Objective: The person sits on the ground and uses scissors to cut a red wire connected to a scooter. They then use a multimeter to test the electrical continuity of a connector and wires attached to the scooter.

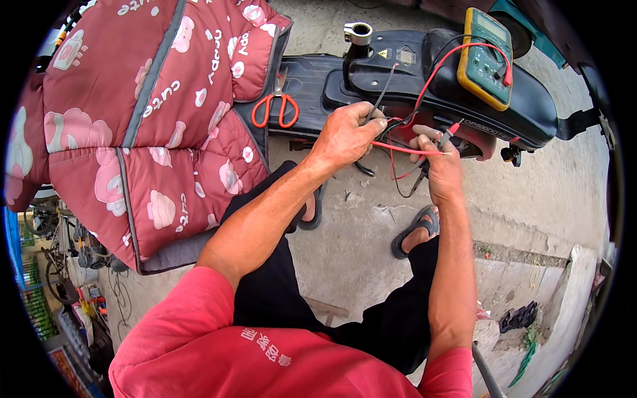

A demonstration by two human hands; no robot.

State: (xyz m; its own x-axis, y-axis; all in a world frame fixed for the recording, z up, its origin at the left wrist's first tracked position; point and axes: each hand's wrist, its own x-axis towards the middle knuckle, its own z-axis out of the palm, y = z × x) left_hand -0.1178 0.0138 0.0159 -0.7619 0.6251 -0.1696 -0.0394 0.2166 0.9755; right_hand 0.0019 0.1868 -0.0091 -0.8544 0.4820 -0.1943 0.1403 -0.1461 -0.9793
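Note:
My left hand is closed, with thumb and fingers pinching a thin black wire that sticks up and has a pale reddish tip. In my right hand, curled fingers grip a red test probe whose metal tip points up. A thicker red wire spans the gap between both hands, its bare end at my right fingers. More thin red and black wires tangle there, partly hidden by my fingers. A green multimeter in a yellow case lies on the scooter's black rear body, with red and black leads plugged in.
Orange-handled scissors lie on the black footboard. A quilted dark red scooter blanket covers the left side. A metal seat-post clamp stands up at the top. Concrete ground lies below, with my sandalled feet on it.

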